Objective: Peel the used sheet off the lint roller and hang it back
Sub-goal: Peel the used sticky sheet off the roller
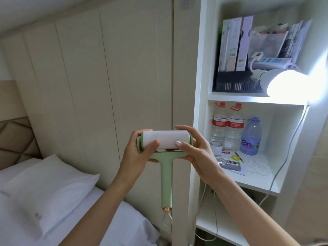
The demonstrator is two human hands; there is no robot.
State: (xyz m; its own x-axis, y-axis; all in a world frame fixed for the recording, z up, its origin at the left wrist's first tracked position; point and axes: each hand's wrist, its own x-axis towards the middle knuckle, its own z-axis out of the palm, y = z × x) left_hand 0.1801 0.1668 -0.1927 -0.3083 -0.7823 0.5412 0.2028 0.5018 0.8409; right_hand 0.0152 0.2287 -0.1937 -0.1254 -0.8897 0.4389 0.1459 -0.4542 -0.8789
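Filling the left of the view, a panelled wall [92,71] runs behind a bed [21,201] with a white pillow [51,189]; on the right stands a white shelf unit [198,103] with folders, water bottles [229,132] and a lit lamp [287,82]. High on the wall, a small hook [185,4] looks like the hanging spot.

Held up in front of the wall is the roller [166,142], pale green, drum level and handle pointing down, its cord loop [167,219] dangling free. The left hand [140,155] wraps the drum's left end, thumb across the paper. The right hand [193,150] cups the right end, thumb tip pressed on the sheet near its lower edge, fingers curled behind.

My guess is that the roller is light and rigid, easy to steady by the frame. The sheet will be thin, tacky and quick to tear; best taken at a loose corner and pulled off slowly. No edge looks lifted yet.
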